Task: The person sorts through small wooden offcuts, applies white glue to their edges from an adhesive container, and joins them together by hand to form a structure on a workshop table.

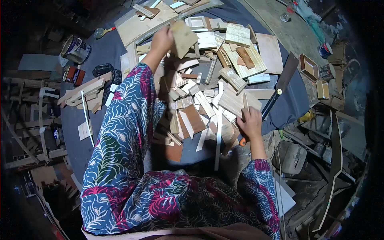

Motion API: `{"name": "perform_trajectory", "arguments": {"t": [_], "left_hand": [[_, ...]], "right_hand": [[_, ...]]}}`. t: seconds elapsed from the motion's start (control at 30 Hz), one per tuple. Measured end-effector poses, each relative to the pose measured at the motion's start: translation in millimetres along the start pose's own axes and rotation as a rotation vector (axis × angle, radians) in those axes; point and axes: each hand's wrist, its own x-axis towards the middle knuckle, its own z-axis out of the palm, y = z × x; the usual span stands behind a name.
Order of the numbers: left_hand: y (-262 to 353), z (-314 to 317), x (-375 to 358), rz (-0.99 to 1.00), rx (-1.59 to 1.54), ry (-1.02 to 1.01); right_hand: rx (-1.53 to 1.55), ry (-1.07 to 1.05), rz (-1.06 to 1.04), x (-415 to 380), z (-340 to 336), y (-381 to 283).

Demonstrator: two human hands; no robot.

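At the upper middle, my left hand (pixel 162 39) grips the left edge of a flat, pale wooden board (pixel 184 39), raised over the pile. My right hand (pixel 251 122) is at the right side of the pile, its fingers bent over a thin wooden strip (pixel 245 101) beside a light wooden board (pixel 234 100). An orange-tipped handle (pixel 243 141) shows just below that hand. Small wood offcuts (pixel 195 89) lie heaped between the two hands. A brown board piece (pixel 193 118) rests at the heap's lower part.
A handsaw (pixel 286 74) lies at the right of the dark cloth (pixel 102 132). Paint cans (pixel 77 50), a brush (pixel 105 32) and wood strips (pixel 90 92) are at the left. A large plywood sheet (pixel 138 29) lies at the top. A small wooden box (pixel 309 67) stands far right.
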Motion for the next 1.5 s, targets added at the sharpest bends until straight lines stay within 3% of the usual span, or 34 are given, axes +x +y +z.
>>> {"name": "perform_trajectory", "arguments": {"t": [0.07, 0.13, 0.27, 0.33, 0.37, 0.43, 0.5, 0.57, 0.6, 0.63, 0.7, 0.77, 0.83, 0.93, 1.0, 1.07, 1.1, 1.13, 1.27, 1.33, 1.37, 1.4, 1.47, 1.5], "left_hand": [[-24.9, 1.5, -4.9, -0.110, 0.009, 0.015], [-51.3, 7.9, -14.7, -0.280, -0.027, 0.141], [-54.7, -4.7, -44.0, -0.451, -0.068, 0.026], [-30.4, -11.6, -62.7, -0.458, 0.261, 0.081], [-27.2, -10.9, -69.9, -0.402, 0.134, 0.020], [-15.5, -1.4, -98.4, -0.094, 0.051, -0.029], [32.2, -3.2, -141.5, 0.024, -0.185, -0.167], [61.7, 4.8, -185.2, 0.261, -0.327, -0.495], [78.7, -6.0, -194.4, 0.451, -0.249, -0.812], [86.1, -7.1, -213.1, 0.627, -0.036, -0.814], [85.9, 2.5, -227.0, 0.692, 0.033, -0.932], [80.2, 9.7, -227.8, 0.731, 0.067, -0.951], [70.0, 17.7, -226.1, 0.764, 0.150, -1.067], [51.3, 27.8, -219.8, 0.853, 0.093, -1.052], [57.8, 14.6, -198.2, 0.826, 0.070, -1.016], [56.8, 8.6, -171.4, 0.528, -0.209, -1.046], [55.8, 7.7, -159.0, 0.483, -0.335, -0.933], [55.7, 6.5, -148.8, 0.331, -0.296, -0.903], [38.1, 30.5, -107.9, 0.028, -0.267, -0.567], [33.4, 43.9, -91.4, -0.154, -0.182, -0.471], [25.7, 54.1, -86.0, -0.217, -0.187, -0.438], [20.2, 62.8, -81.5, -0.280, -0.190, -0.406], [12.0, 77.9, -75.7, -0.355, -0.195, -0.359], [5.0, 86.9, -72.6, -0.426, -0.200, -0.305]], "right_hand": [[-0.015, 0.047, -0.060, -0.6, 3.5, 4.0], [0.007, 0.257, -0.123, 3.1, -0.9, 8.0], [-0.050, 0.386, -0.136, 22.6, -9.7, 19.1], [-0.073, 0.386, -0.098, 34.5, -13.1, 25.0], [-0.081, 0.399, -0.104, 43.0, -14.9, 29.9], [-0.104, 0.420, -0.120, 60.7, -24.1, 33.8], [-0.107, 0.365, -0.135, 72.5, -24.2, 48.5], [-0.125, 0.316, -0.109, 86.2, -23.9, 61.0], [-0.081, 0.337, -0.070, 95.1, -27.1, 64.2], [-0.021, 0.326, 0.024, 104.6, -34.6, 62.6], [0.033, 0.310, 0.122, 122.4, -38.8, 65.8], [0.057, 0.506, 0.254, 143.2, -35.8, 75.2], [0.141, 0.526, 0.347, 159.8, -24.4, 87.0], [0.252, 0.551, 0.508, 175.5, -18.1, 92.3], [0.241, 0.599, 0.627, 180.9, -7.3, 101.2], [0.333, 0.627, 0.745, 184.0, 1.7, 111.9], [0.419, 0.645, 0.858, 182.6, 6.8, 119.3], [0.419, 0.651, 0.859, 179.2, 12.3, 125.7], [0.692, 0.674, 0.927, 167.8, 24.6, 139.0], [0.930, 0.736, 0.820, 156.6, 37.1, 154.2], [0.963, 0.631, 0.840, 151.1, 33.9, 155.5], [0.960, 0.630, 0.843, 144.5, 26.4, 150.2], [0.592, 0.557, 0.836, 132.9, 15.6, 138.6], [0.486, 0.621, 0.730, 127.2, 20.9, 146.4]]}}
